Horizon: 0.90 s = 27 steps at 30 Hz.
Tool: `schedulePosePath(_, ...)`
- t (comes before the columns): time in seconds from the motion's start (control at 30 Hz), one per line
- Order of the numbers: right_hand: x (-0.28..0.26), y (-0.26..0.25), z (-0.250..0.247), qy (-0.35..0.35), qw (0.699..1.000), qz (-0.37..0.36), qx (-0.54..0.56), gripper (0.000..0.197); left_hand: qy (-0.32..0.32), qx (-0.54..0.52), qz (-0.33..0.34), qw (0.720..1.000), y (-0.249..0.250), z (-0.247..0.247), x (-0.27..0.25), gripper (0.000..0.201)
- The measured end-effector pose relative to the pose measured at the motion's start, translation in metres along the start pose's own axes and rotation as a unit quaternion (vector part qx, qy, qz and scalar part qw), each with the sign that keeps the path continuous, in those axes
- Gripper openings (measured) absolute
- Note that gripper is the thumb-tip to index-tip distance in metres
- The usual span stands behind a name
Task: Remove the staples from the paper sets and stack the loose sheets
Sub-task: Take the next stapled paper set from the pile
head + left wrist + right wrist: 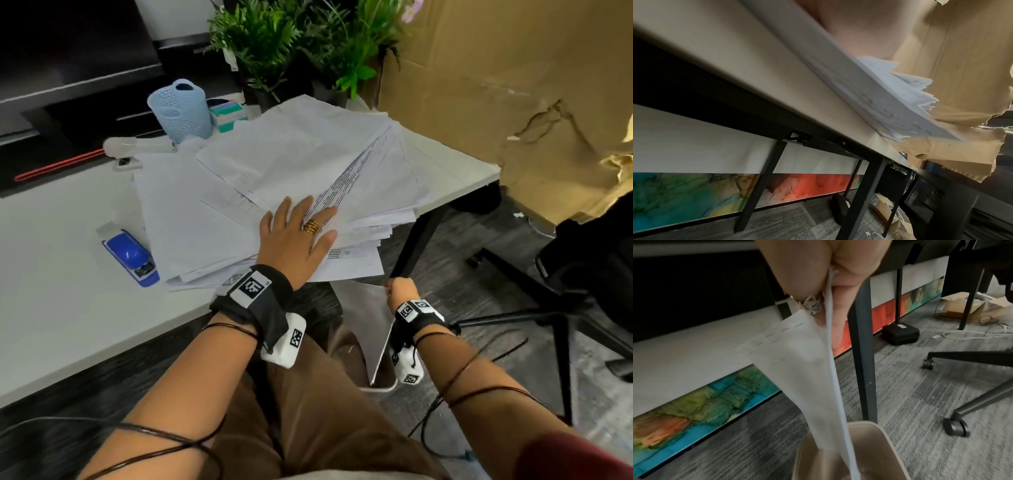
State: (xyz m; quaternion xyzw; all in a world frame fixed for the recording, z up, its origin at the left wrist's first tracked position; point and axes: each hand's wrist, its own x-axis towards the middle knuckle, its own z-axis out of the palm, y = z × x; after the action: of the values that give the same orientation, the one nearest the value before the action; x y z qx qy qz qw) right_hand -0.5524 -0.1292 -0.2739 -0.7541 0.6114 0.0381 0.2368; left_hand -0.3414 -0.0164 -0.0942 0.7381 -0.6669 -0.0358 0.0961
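A wide, untidy pile of white sheets (294, 164) covers the right part of the white table (51, 308) and overhangs its front edge; from the left wrist view I see the pile's edge (890, 104) from below. My left hand (294, 236) lies flat on the pile with fingers straight. Below the table edge, my right hand (399, 291) pinches a set of papers (366, 318) by its top corner. The set (807, 369) hangs down, its lower end inside a beige bin (885, 451) on the floor. A blue stapler (132, 257) lies left of the pile.
A light blue mesh basket (181, 109) and a small green box (227, 114) stand behind the pile, plants (274, 44) further back. A large torn cardboard box (496, 85) stands at the right. A black table leg (418, 240) and office chair base (548, 308) are beside my right hand.
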Motion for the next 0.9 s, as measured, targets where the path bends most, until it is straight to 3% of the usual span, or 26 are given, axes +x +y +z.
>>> schedulePosePath(0.2, -0.005, 0.006, 0.034, -0.08, 0.996, 0.026, 0.015, 0.037, 0.012, -0.006, 0.002, 1.0, 0.0, 0.001, -0.001, 0.072)
schedulePosePath(0.27, -0.015, 0.006, 0.036, -0.093, 0.994, 0.039, 0.049, 0.051, 0.013, -0.007, 0.002, 1.0, 0.0, 0.0, -0.001, 0.071)
schedulePosePath(0.33, -0.022, -0.001, 0.024, -0.071, 0.994, 0.032, 0.081, 0.057, 0.015, -0.006, 0.002, 1.0, -0.001, 0.0, -0.001, 0.071)
schedulePosePath(0.6, -0.061, -0.036, -0.074, 0.09, 0.994, -0.011, 0.063, 0.024, 0.016, -0.017, -0.004, 1.0, -0.001, -0.005, -0.002, 0.079)
schedulePosePath(0.77, -0.093, -0.053, -0.134, 0.154, 0.987, -0.033, 0.034, 0.024, 0.063, 0.015, -0.073, 0.995, -0.004, -0.023, -0.003, 0.087)
schedulePosePath(0.9, -0.126, -0.075, -0.174, 0.224, 0.974, -0.021, -0.02, 0.028, 0.027, 0.066, -0.075, 0.995, -0.011, -0.034, -0.007, 0.104)
